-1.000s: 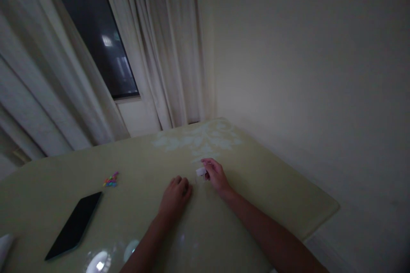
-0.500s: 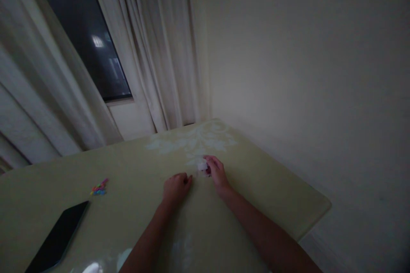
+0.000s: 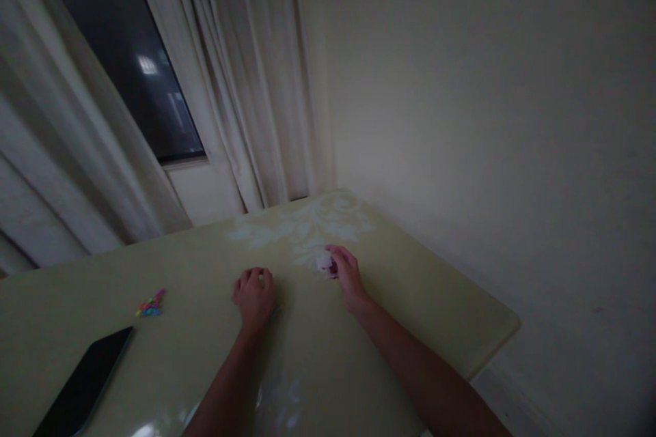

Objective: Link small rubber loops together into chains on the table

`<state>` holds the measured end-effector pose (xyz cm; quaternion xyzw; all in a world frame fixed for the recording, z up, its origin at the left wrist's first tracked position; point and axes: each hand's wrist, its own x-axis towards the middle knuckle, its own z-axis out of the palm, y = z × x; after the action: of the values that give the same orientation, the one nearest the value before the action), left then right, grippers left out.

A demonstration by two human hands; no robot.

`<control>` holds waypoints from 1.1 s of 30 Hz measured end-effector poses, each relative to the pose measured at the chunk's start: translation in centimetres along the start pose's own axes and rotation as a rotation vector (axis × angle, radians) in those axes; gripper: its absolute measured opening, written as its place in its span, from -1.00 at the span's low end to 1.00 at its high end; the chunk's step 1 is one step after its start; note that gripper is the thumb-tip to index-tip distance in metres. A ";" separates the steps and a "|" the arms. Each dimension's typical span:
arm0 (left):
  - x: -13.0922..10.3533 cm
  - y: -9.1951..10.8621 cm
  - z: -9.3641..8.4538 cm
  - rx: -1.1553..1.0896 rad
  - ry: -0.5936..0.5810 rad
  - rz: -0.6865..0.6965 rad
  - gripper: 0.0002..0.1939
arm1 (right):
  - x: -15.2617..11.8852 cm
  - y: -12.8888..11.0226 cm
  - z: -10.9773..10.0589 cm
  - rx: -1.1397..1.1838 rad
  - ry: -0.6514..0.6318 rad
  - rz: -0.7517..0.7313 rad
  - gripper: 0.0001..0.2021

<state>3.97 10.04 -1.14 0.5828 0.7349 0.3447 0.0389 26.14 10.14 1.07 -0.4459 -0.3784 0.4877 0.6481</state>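
Observation:
My right hand point(image 3: 350, 280) is closed, thumb and fingers pinching a small whitish, see-through thing point(image 3: 324, 261) low over the table. Dark red shows beside it under my fingers; its exact kind is too small and dim to tell. My left hand point(image 3: 255, 297) is held palm down over the table to the left, with its fingers bent and slightly apart. Nothing shows in it. Farther left lies a small cluster of brightly coloured pieces point(image 3: 150, 305), in pink, green, orange and blue, apart from both hands.
A dark flat tablet or phone point(image 3: 85, 382) lies at the table's near left. The pale greenish table point(image 3: 189, 355) has a white floral pattern at its far corner. Behind it hang curtains point(image 3: 256, 82) by a dark window point(image 3: 138, 61); a plain wall point(image 3: 461, 116) borders the right.
My left hand has moved left, away from my right hand, and its fingers have loosened from a fist. My right hand stays about where it was, still pinching the whitish thing.

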 end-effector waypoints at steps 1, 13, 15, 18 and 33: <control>0.1 0.1 0.1 0.007 -0.019 0.005 -0.56 | 0.0 -0.1 0.0 -0.006 0.001 0.003 -0.55; -4.1 -0.4 -0.8 0.080 -0.291 0.348 -0.44 | -0.7 -0.4 0.7 0.014 -0.054 -0.007 -0.50; -4.5 0.0 -0.4 0.161 -0.282 0.377 -0.38 | -0.8 -0.3 0.8 0.022 -0.062 -0.012 -0.51; -4.2 0.7 0.0 0.151 -0.348 0.413 -0.48 | -0.9 -0.2 0.9 0.023 -0.082 -0.015 -0.54; -1.8 2.8 0.5 0.181 -0.401 0.330 -0.64 | -1.4 0.0 1.4 -0.026 -0.127 0.017 -0.52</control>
<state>7.06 8.91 -0.56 0.7523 0.6354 0.1573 0.0746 24.51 9.05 1.48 -0.4257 -0.4215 0.5156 0.6126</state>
